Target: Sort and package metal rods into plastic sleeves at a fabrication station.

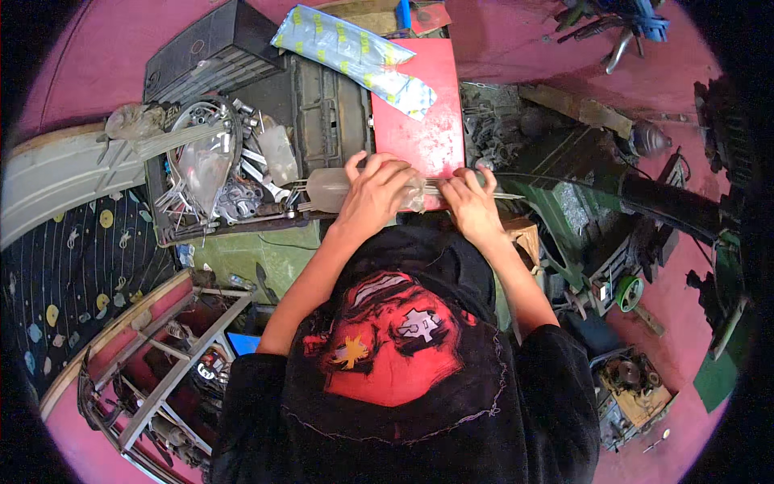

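A bundle of thin metal rods lies sideways in front of me, across the front end of a red panel. Around its left part is a cloudy clear plastic wrapper, with rod tips poking out on the left. My left hand is closed over the wrapper from above, fingers curled round it. Crumpled plastic shows just right of those fingers. My right hand pinches the rods close to the wrapper's right end, and the rod ends stick out beyond it. The fingers hide part of the bundle.
Left of my hands, a tray holds wrenches, sockets and more rods. A blue-and-yellow plastic packet lies across the red panel and a dark case. Greasy metal parts and a green metal frame stand at right; a metal rack is lower left.
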### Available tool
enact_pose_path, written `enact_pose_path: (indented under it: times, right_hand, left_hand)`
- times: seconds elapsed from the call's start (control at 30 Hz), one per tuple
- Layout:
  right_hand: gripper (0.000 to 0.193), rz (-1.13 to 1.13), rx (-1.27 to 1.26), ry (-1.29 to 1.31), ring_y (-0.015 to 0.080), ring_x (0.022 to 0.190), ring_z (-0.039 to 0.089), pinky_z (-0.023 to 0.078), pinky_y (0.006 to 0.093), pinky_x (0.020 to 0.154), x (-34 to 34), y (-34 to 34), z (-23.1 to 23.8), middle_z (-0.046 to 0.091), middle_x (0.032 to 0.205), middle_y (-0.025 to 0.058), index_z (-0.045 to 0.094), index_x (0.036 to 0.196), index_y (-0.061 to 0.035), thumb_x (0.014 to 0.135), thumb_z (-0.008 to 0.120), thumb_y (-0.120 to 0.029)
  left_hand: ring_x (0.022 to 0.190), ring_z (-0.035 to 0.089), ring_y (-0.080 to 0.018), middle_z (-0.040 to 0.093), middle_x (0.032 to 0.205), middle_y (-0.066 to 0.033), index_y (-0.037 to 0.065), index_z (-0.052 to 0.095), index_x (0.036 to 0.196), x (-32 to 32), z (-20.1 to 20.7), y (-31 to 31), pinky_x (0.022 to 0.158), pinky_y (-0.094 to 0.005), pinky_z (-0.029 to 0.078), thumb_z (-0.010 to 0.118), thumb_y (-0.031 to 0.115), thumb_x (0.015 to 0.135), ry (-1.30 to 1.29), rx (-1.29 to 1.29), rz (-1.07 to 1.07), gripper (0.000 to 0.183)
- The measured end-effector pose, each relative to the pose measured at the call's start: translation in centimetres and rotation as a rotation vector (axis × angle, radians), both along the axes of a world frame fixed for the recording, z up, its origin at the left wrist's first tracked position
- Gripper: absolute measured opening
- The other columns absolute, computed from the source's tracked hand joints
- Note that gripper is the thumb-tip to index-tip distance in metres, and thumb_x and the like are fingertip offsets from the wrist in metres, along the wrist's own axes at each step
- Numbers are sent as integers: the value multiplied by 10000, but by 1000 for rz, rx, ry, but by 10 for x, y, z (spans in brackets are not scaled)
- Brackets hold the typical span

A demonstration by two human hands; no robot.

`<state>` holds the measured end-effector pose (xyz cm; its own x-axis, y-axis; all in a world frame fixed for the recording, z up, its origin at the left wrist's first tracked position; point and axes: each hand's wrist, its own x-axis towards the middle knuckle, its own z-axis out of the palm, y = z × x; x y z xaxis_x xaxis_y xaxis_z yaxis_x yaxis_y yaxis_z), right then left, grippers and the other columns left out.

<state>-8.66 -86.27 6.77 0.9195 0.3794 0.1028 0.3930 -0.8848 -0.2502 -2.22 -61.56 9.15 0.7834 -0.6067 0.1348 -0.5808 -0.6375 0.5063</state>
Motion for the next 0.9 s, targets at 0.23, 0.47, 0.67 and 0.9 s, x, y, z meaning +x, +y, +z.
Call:
enact_pose_path:
  times: [0.23, 0.47, 0.67, 0.9]
  right_hand:
    - [299, 102, 71, -29, 238, 1222, 593, 275, 582, 1222, 19, 28, -12, 674, 1098, 33, 698, 1179, -89, 892, 647, -157]
    - [278, 130, 101, -21, 258, 1207, 593, 275, 593, 1214, 24, 49, -24, 672, 1085, 43, 709, 1154, -84, 885, 666, -139]
    - [280, 121, 100, -19, 281, 1220, 580, 300, 592, 1185, 31, 62, -24, 667, 1123, 61, 714, 1145, -71, 878, 663, -138]
    - [260, 95, 126, -19, 287, 1221, 574, 321, 580, 1172, 30, 60, -27, 665, 1127, 51, 730, 1140, -100, 889, 693, -159]
  left_hand:
    - [1345, 558, -220, 726, 1295, -3, 135, 757, 1290, -13, 0, 44, 1208, -586, 250, 828, 159, 810, 5, 217, 120, 485]
    - [1251, 606, -187, 756, 1179, 16, 130, 798, 1190, -27, -28, 34, 1187, -591, 272, 753, 169, 886, -82, 115, 181, 309]
    - [1225, 620, -190, 766, 1185, 25, 137, 810, 1169, -24, -36, 32, 1169, -565, 283, 777, 141, 841, -78, 75, 197, 330]
    - [1209, 615, -193, 757, 1107, 22, 138, 818, 1124, -22, -45, 38, 1152, -584, 297, 734, 132, 859, -76, 81, 192, 277]
